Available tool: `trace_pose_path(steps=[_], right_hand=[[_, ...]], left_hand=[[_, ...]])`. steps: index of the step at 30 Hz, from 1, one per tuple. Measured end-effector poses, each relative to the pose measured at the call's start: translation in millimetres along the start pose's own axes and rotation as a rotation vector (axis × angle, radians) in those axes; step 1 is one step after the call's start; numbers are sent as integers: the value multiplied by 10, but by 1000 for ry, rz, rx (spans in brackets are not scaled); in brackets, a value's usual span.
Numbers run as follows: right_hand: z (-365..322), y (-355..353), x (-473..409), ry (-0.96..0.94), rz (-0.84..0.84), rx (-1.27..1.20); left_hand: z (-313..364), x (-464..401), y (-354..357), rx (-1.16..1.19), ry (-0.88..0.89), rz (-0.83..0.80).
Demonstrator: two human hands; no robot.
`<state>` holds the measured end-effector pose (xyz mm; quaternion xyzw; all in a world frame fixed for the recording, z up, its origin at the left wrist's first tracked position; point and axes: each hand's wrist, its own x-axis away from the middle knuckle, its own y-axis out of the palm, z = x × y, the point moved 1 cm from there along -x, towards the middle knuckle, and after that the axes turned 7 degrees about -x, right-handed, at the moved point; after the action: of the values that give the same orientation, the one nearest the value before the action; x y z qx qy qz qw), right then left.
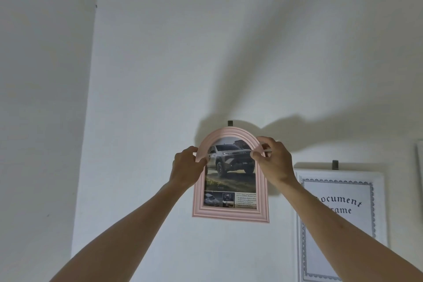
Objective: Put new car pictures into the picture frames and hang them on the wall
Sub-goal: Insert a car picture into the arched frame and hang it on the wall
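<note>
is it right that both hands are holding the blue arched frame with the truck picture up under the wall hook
Not quite: the head view shows the arched frame is pink, not blue. The rest holds: the left hand and right hand grip its curved top, the truck picture is inside, and it sits just below the wall hook.

A plain indoor room, most likely in a home or a small office, with bare white painted walls meeting at a corner on the left. Small dark hooks fixed to the wall carry framed pieces: a pink arched frame with a car picture, and beside it a white frame whose insert reads "Document Frame". No furniture or floor shows.
</note>
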<state>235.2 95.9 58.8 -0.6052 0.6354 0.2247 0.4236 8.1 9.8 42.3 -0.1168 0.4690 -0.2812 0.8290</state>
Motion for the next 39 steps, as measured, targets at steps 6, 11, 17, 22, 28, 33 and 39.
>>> trace_pose_path(steps=[6, 11, 17, 22, 28, 33, 39], right_hand=[[245, 161, 9, -100, 56, 15], [242, 211, 57, -118, 142, 168], [206, 169, 55, -160, 127, 341], [216, 141, 19, -162, 89, 364], [222, 116, 21, -161, 75, 361], [247, 79, 12, -152, 34, 350], [217, -14, 27, -158, 8, 361]], left_hand=[[-89, -59, 115, -19, 41, 37], [-116, -59, 199, -126, 66, 70], [-110, -52, 245, -170, 78, 83], [-74, -18, 241, -155, 85, 103], [-99, -18, 245, -168, 90, 104], [-95, -17, 235, -147, 84, 97], [-69, 33, 246, -157, 77, 129]])
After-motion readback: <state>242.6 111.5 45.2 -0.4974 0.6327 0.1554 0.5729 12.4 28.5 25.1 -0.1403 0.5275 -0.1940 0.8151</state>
